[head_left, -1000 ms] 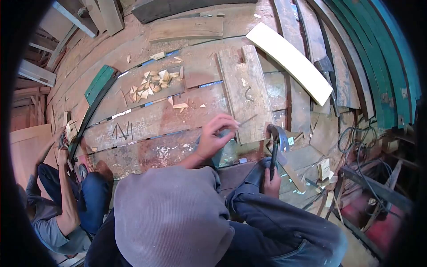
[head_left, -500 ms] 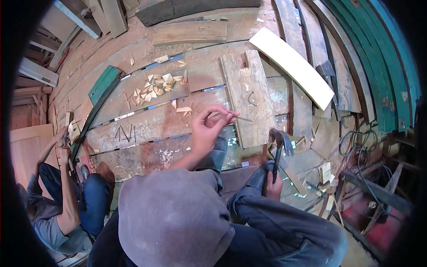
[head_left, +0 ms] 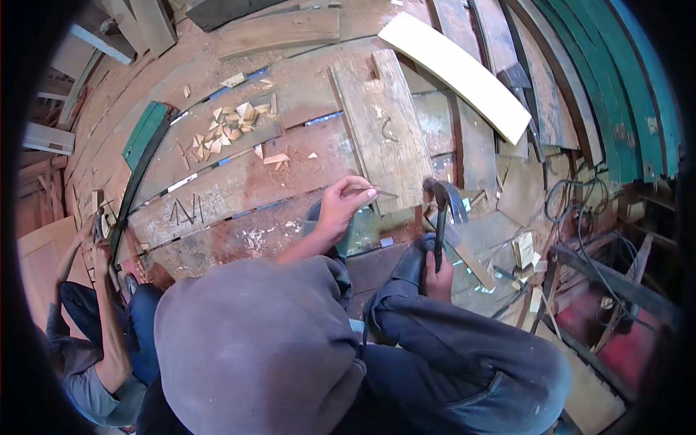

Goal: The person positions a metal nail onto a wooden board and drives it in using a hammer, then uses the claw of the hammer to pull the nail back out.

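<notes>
My left hand [head_left: 338,216] pinches a thin nail [head_left: 384,193] between thumb and fingertips, its point lying over the near end of a worn wooden board [head_left: 388,156]. A curved dark piece of metal, perhaps a bent nail [head_left: 389,130], lies on that board, which has a notch in its far end. My right hand [head_left: 438,278], beside my bent knee, is closed around the handle of a claw hammer [head_left: 440,230]. The hammer's head points up, just right of the board's near corner.
Wood chips [head_left: 230,125] lie on the plank floor. A pale curved plank [head_left: 457,76] sits beyond the board, green planks [head_left: 616,87] at far right. Cables [head_left: 580,206] tangle near a frame. At left another person [head_left: 109,341] works by a green-ended timber [head_left: 147,130].
The view has shifted, so the floor and boards sit further up and left. My left hand with the nail is closer to the board's near end. The hammer stays in my right hand.
</notes>
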Tool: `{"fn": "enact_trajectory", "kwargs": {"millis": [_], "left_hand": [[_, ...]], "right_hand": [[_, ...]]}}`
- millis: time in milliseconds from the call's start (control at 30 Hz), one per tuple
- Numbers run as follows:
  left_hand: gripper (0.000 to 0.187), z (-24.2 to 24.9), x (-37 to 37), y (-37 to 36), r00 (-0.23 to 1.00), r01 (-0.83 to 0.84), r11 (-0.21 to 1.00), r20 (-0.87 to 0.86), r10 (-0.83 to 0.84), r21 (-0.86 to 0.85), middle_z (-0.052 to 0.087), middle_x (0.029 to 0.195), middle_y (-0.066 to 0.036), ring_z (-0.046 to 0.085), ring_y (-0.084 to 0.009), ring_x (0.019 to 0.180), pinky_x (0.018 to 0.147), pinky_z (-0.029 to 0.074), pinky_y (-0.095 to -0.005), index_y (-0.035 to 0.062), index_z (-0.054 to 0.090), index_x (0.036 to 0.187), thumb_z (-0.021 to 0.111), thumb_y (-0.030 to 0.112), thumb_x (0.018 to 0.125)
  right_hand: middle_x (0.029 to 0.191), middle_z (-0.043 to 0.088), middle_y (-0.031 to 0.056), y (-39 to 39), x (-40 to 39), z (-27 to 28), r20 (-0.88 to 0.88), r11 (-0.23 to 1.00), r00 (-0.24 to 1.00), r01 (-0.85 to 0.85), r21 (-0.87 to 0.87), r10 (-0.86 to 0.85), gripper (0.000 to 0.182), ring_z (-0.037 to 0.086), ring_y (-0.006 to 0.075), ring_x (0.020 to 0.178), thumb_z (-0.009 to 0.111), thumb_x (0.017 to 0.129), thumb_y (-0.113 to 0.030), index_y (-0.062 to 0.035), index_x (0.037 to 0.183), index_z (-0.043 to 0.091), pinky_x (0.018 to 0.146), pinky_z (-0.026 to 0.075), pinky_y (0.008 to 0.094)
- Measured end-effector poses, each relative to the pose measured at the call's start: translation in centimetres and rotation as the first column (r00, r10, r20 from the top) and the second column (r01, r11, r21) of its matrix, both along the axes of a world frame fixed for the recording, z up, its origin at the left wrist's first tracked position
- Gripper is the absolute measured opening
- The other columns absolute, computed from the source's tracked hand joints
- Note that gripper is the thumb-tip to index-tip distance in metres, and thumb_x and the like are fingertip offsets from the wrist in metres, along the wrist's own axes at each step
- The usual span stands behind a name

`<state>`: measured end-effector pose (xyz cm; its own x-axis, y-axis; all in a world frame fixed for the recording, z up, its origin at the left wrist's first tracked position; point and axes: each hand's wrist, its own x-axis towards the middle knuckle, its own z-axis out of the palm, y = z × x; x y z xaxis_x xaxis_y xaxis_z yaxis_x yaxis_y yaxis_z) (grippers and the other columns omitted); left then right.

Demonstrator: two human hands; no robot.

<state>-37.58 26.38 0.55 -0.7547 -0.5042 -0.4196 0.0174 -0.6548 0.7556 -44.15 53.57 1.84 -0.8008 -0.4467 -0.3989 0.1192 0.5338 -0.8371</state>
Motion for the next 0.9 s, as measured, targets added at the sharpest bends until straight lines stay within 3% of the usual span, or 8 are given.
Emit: {"fn": "enact_trajectory", "kwargs": {"millis": [100,167,267,367,567,900], "left_hand": [[0.011,-0.9,0.8,0.2,0.986,0.135,0.923,0.139,-0.09,-0.361,0.069,0.094,-0.004,0.064,-0.0107,0.089,0.078,0.052,-0.0267,0.0012,0.068,0.094,0.074,0.003,0.085],[0.011,0.2,0.8,-0.5,0.944,0.289,0.719,0.314,-0.103,-0.633,0.07,0.092,-0.004,0.063,-0.0108,0.085,0.076,0.051,-0.0281,0.0029,0.071,0.09,0.077,0.005,0.081],[0.014,-1.7,1.2,-1.2,0.972,0.232,0.461,0.192,-0.134,-0.857,0.07,0.093,-0.005,0.065,-0.0179,0.087,0.078,0.051,-0.031,0.0052,0.073,0.091,0.078,0.005,0.077],[0.016,-1.8,1.3,-1.2,0.974,0.218,0.347,0.182,-0.135,-0.912,0.068,0.092,-0.007,0.065,-0.0262,0.085,0.076,0.053,-0.0342,0.0076,0.073,0.092,0.077,0.01,0.077],[0.019,-0.9,1.5,-1.1,0.975,0.196,0.227,0.164,-0.152,-0.954,0.068,0.095,-0.007,0.065,-0.026,0.086,0.076,0.053,-0.0343,0.0094,0.072,0.098,0.074,0.007,0.079],[0.024,-0.9,1.1,-0.9,0.954,0.183,0.237,0.114,-0.279,-0.954,0.066,0.094,-0.008,0.064,-0.0256,0.088,0.078,0.052,-0.0334,0.0079,0.072,0.102,0.073,0.001,0.079]], "right_hand": [[0.066,0.047,0.0035,0.1,-0.2,-0.1,-0.004,1.0,1.0,-0.009,0.007,0.009,0.025,0.045,0.0117,0.063,0.055,0.1,-0.025,0.0001,0.1,0.057,0.057,0.039,0.0307],[0.067,0.049,0.0046,0.3,0.0,-0.4,-0.014,1.0,1.0,-0.015,0.005,0.015,0.026,0.046,0.0126,0.063,0.056,0.1,-0.026,0.0001,0.101,0.058,0.058,0.04,0.0311],[0.067,0.05,0.0052,0.2,0.0,-0.3,0.016,1.0,1.0,0.015,-0.019,-0.014,0.027,0.047,0.0129,0.064,0.056,0.1,-0.026,0.0002,0.101,0.058,0.059,0.041,0.0313],[0.067,0.05,0.0061,0.0,0.0,0.1,-0.011,1.0,1.0,0.0,0.004,0.0,0.027,0.048,0.0132,0.064,0.056,0.1,-0.027,0.0005,0.102,0.058,0.059,0.042,0.0316],[0.067,0.051,0.0071,0.4,-0.1,-0.3,0.029,1.0,1.0,0.0,0.012,0.0,0.027,0.047,0.0143,0.063,0.056,0.1,-0.027,0.0005,0.103,0.058,0.059,0.042,0.033],[0.064,0.05,0.0071,0.1,-0.2,0.1,0.03,1.0,1.0,0.003,-0.01,-0.003,0.026,0.048,0.0134,0.06,0.056,0.1,-0.026,-0.0007,0.098,0.057,0.055,0.04,0.0322]]}}
